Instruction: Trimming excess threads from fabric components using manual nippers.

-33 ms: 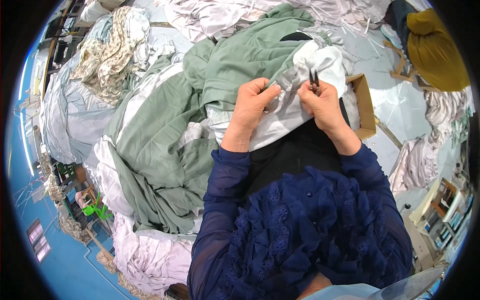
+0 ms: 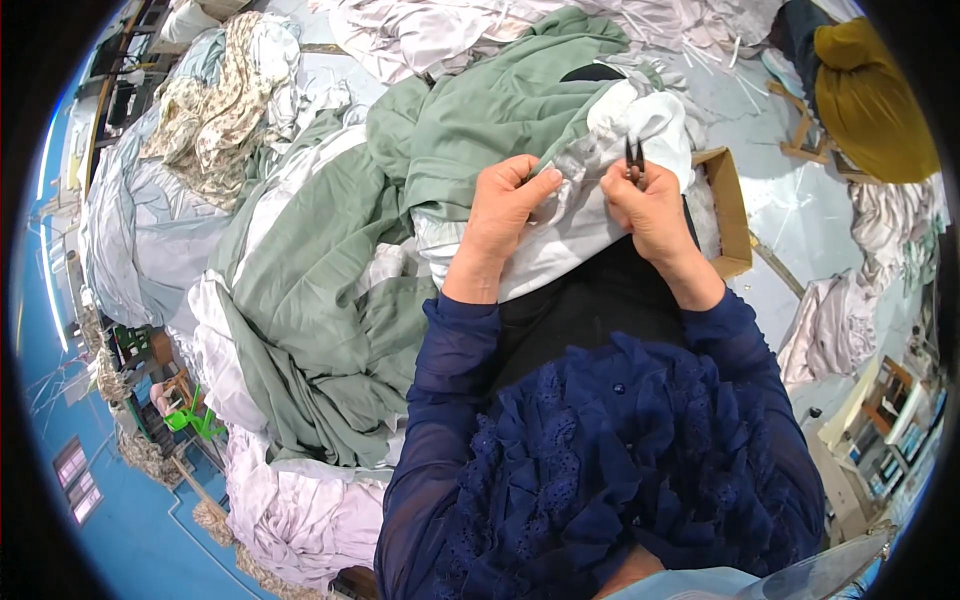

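My left hand (image 2: 510, 205) is closed, pinching the edge of a large green and white cloth (image 2: 440, 150) spread across my lap and beyond. A small pair of dark thread snips (image 2: 634, 155) is in my right hand (image 2: 643, 205), its pointed blades sticking up past my fingers and slightly apart. The right hand sits just right of the left, over the white side (image 2: 560, 250) of the cloth. Whether a thread runs between the hands is too small to tell.
A cardboard box (image 2: 735, 215) stands to my right. Pale fabric heaps (image 2: 150, 220) lie on the left, with more cloth (image 2: 420, 30) at the far side. At the upper right is a person in mustard clothing (image 2: 870, 95) beside a wooden stool (image 2: 800, 130).
My right hand has shifted slightly to the right with the snips, and their blades stand a little wider apart. The left hand and the cloth look the same.
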### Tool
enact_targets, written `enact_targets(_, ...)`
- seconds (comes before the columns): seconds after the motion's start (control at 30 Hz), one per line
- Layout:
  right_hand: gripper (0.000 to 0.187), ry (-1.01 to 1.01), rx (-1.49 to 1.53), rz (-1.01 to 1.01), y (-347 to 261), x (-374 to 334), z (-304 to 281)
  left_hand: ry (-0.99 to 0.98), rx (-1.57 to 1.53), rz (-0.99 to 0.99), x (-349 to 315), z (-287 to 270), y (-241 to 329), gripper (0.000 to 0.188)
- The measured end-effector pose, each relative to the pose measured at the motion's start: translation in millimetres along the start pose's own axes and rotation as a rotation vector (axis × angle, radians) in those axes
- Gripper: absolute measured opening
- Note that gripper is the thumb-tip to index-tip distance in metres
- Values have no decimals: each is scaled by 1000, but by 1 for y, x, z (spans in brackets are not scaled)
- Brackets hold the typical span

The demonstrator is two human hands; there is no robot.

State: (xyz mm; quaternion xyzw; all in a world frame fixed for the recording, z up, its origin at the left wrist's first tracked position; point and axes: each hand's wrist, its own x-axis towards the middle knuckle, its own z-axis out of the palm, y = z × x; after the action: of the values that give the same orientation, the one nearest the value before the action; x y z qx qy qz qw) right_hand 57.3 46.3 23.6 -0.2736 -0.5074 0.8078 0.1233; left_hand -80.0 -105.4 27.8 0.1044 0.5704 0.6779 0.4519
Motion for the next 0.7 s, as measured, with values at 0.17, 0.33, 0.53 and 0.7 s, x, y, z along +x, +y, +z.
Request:
enact_targets(0.17,13,30,61,19,-12,-5,-14,27,61,22,0,-1,-2,12)
enact_targets(0.33,12,18,-89,-34,-12,-8,-6,97,233,124,-3,7,0,13)
enact_targets(0.53,21,75,-680,-539,-4,2,14,84,215,82,-6,11,4,11)
enact_targets(0.7,10,4,-788,-530,-5,5,4,87,253,97,-5,9,3,12)
